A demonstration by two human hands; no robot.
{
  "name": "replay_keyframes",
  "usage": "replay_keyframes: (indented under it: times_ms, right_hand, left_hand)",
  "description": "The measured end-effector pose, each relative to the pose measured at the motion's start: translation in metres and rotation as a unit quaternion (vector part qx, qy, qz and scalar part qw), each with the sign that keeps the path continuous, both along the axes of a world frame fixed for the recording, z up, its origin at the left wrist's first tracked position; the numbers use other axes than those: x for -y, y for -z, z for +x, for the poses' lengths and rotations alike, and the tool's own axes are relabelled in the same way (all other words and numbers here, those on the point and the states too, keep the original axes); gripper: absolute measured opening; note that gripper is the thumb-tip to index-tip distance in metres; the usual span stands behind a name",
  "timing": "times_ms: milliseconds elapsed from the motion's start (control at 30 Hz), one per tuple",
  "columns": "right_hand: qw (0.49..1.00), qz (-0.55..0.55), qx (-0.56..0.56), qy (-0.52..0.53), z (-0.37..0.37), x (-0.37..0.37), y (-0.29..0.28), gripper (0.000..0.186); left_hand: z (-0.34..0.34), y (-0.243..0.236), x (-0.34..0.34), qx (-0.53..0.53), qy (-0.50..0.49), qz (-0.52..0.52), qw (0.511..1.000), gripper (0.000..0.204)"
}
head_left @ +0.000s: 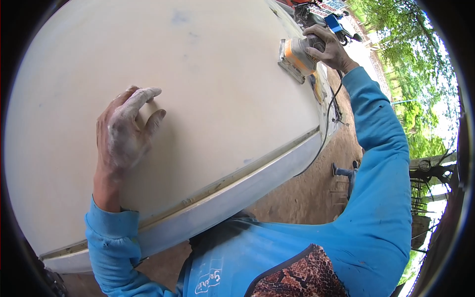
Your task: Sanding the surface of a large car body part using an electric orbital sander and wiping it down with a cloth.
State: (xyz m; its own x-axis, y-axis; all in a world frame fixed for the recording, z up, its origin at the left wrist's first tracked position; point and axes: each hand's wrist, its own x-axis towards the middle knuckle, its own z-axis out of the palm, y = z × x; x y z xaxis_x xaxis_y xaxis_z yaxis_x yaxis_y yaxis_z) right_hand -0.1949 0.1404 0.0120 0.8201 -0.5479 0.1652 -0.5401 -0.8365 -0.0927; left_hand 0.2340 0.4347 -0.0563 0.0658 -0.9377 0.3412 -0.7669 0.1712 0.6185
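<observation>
My right hand (pixel 332 47) is wrapped round the top of an electric sheet sander (pixel 298 58), grey with an orange band. The sander stands at the far right edge of a broad cream-coloured vehicle roof (pixel 213 84); its flat pad is tilted, and I cannot tell whether it touches the surface. My left hand (pixel 126 126), whitened with dust, is over the left part of the roof. Its thumb and index finger are apart, the other fingers are bent, and nothing is in it. Bluish-grey patches mark the roof.
A dark power cord (pixel 327 126) hangs from the sander past the roof's corner. A groove and a pale side rail (pixel 237 190) run along the near edge. Beyond lie brown ground (pixel 292 200), another person's leg (pixel 342 171), a blue-and-black vehicle (pixel 334 23) and trees (pixel 420 74).
</observation>
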Motion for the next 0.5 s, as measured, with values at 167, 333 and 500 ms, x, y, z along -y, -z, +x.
replay_keyframes:
  times_ms: [167, 333, 500]
  right_hand:
    - [0.996, 0.074, 0.011, 0.042, -0.018, -0.064, -0.003, 0.041]
    - [0.997, 0.066, 0.008, 0.048, -0.028, -0.097, -0.008, 0.042]
    - [0.994, 0.087, 0.014, 0.068, -0.026, -0.088, -0.007, 0.041]
  left_hand:
    - [-0.002, 0.003, 0.001, 0.005, 0.0, -0.003, 1.0, 0.037]
    - [0.001, 0.001, 0.001, 0.003, 0.003, -0.001, 1.0, 0.037]
    - [-0.002, 0.001, 0.0, -0.008, 0.0, 0.016, 1.0, 0.036]
